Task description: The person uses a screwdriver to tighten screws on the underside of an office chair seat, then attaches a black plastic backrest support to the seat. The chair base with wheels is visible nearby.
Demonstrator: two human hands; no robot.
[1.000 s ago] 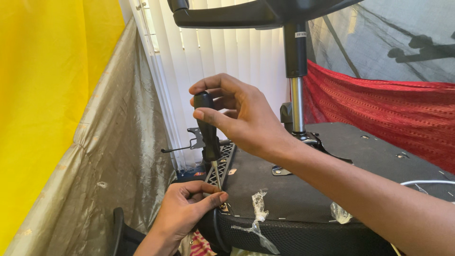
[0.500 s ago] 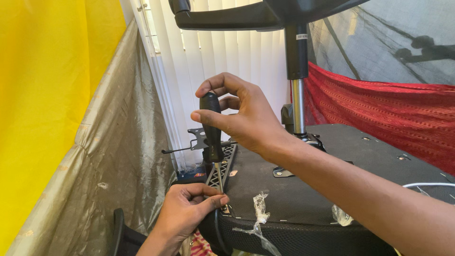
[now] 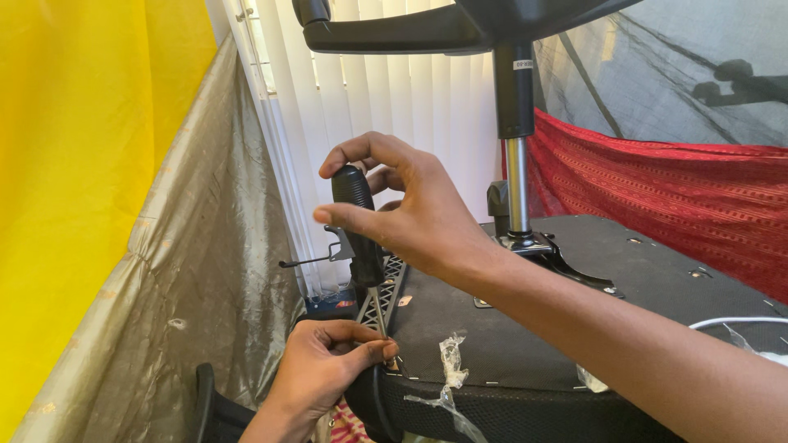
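Centre frame: right hand [image 3: 410,217] closed round upright screwdriver [image 3: 361,238], left hand [image 3: 328,365] pinching its tip at the seat [image 3: 525,328] edge below; best kept vertical, pressed firmly.

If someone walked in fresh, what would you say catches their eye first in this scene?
Most striking is the right hand at centre, holding a black-handled screwdriver upright over the edge of an upturned office chair seat. Just below, the left hand pinches near the tip. A bright yellow sheet fills the left side, with a red cloth on the right.
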